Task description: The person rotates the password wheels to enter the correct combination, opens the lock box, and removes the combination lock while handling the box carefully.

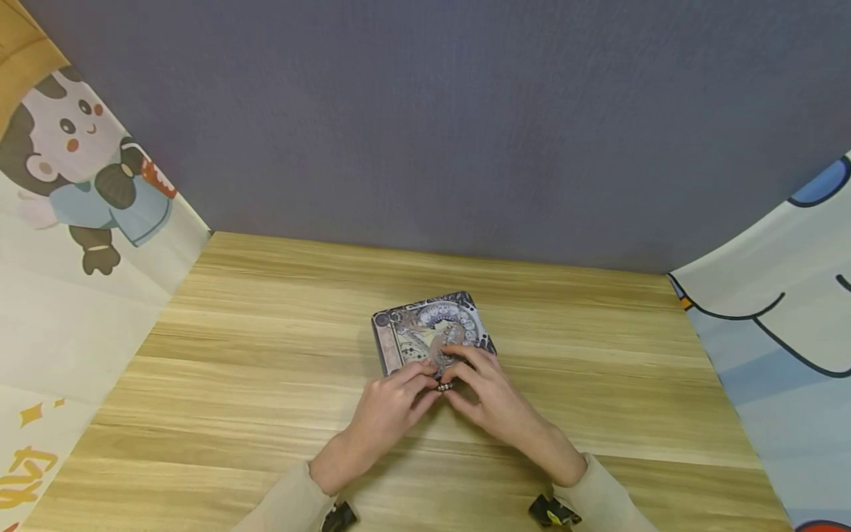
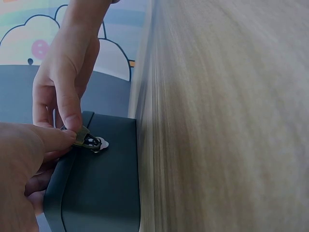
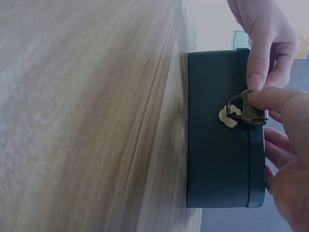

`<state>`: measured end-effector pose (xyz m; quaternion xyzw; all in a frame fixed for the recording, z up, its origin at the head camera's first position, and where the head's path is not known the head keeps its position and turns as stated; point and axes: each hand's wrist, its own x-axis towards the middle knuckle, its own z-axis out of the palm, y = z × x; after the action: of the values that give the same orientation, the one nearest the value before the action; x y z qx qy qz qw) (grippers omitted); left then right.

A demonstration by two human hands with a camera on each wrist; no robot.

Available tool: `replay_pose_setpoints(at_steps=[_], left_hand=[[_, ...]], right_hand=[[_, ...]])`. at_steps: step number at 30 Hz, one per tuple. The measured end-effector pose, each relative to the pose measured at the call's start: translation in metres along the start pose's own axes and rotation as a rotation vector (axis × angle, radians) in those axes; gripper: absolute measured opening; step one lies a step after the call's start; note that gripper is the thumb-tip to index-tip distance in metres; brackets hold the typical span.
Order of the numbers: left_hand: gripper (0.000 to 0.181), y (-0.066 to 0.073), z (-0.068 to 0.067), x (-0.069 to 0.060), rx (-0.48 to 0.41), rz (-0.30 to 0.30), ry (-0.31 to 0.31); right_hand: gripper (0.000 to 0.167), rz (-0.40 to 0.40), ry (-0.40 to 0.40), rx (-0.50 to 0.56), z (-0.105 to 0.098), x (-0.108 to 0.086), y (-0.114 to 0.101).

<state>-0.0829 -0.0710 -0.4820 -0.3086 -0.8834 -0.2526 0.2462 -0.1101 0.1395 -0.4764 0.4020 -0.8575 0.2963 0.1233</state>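
A dark green box (image 3: 217, 164) with rounded corners stands on the table, its lid (image 1: 459, 318) down and printed with an ornate picture. On the box's near side hangs a bronze-coloured metal clasp (image 3: 254, 113), its wire loop meeting a flower-shaped plate (image 3: 228, 116). My left hand (image 1: 382, 414) pinches the clasp, thumb in front and fingers bent behind. From the other side my right hand (image 1: 495, 403) pinches it too, the thumbs close together. In the head view, some fingertips lie over the lid's near edge. The fingers partly hide the clasp there.
The wooden table (image 1: 253, 332) reaches back to a dark grey panel (image 1: 425, 133). Cartoon-printed cloths hang at the left (image 1: 86, 310) and right (image 1: 771, 369). Light sleeves (image 1: 292, 499) and dark wrist devices (image 1: 553, 511) are at the near edge.
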Motion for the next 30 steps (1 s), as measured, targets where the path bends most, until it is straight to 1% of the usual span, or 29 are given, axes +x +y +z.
replay_pose_setpoints(at_steps=[11, 22, 30], left_hand=[[0.021, 0.0000, -0.0001, 0.0003, -0.021, -0.003, 0.004], [0.021, -0.0008, 0.0005, 0.0000, -0.014, -0.006, 0.003], [0.021, -0.0008, 0.0002, -0.0003, -0.021, -0.005, 0.005]], right_hand=[[0.031, -0.006, 0.008, 0.000, 0.0006, -0.0014, 0.0019], [0.029, 0.012, -0.009, 0.005, -0.0007, -0.0004, -0.0001], [0.031, 0.003, -0.004, 0.006, -0.0008, -0.0004, 0.0003]])
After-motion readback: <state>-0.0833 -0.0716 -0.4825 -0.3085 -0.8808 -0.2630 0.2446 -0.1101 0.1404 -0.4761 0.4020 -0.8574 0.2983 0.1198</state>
